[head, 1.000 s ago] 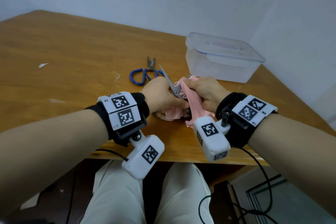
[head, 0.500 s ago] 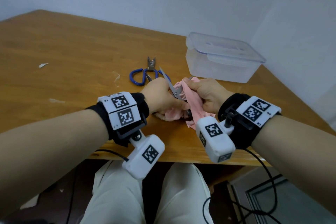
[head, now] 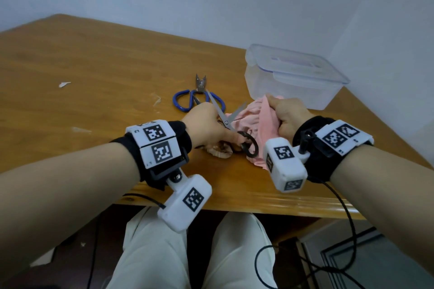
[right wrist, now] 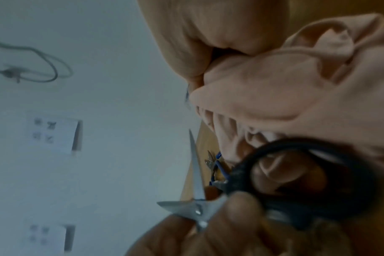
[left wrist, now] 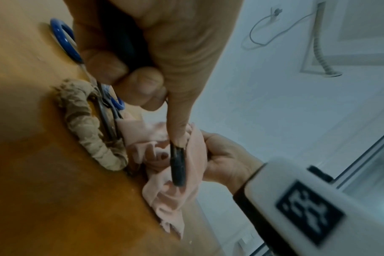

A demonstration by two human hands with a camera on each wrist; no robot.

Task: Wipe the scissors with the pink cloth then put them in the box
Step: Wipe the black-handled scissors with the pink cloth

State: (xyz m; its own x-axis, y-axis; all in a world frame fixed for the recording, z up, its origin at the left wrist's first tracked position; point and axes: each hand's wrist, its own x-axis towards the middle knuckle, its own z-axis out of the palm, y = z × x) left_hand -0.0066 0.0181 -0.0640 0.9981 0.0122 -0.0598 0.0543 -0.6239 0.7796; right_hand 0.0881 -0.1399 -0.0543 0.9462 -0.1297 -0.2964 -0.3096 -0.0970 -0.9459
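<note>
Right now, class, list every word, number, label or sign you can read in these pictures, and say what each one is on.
No legible words or numbers anywhere.
Left wrist band: black-and-white square code patterns, not text; a tiny corner mark, too small to read.
Right wrist band: the same.
The box and the scissors: no label or brand visible.

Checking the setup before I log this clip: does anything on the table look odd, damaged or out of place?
Yes. The box meant for the scissors has its lid on. One handle of another pair of scissors is wrapped in frayed, brownish cloth. Pale scraps lie on the table.
</note>
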